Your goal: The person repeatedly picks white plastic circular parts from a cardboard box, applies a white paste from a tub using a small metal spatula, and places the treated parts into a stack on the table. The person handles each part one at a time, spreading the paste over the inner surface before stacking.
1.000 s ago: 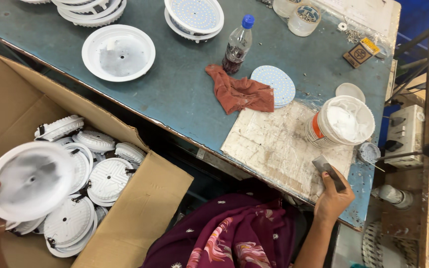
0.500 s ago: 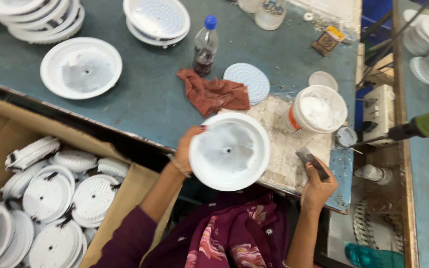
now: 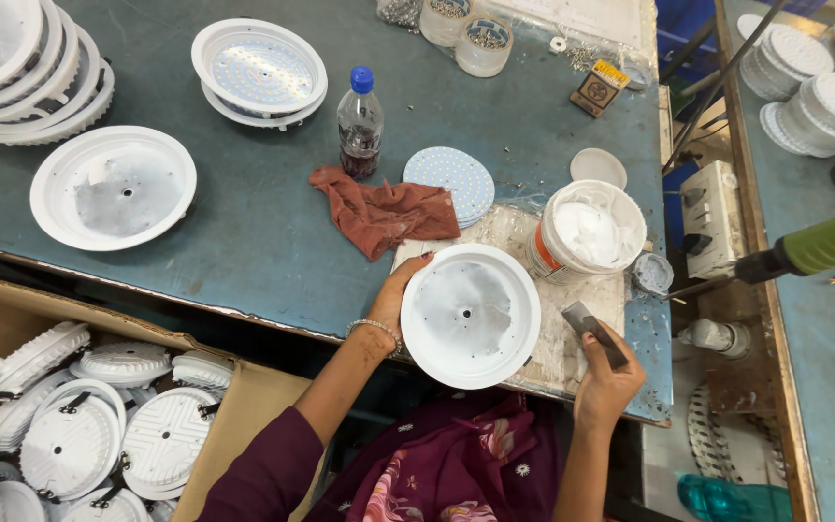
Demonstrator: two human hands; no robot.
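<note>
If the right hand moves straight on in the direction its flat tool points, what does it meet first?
The right hand holds a flat scraper pointing up-left. Straight on, it probably meets the rim of the white round housing first, though depth is unclear.

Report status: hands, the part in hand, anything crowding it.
Left hand grips white round housing by its rim, flat on the work pad. Right hand holds grey spreader. Paste tub and red rag close by.

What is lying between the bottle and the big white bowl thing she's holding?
In the head view, a crumpled reddish cloth lies between the bottle and the white round housing.
</note>
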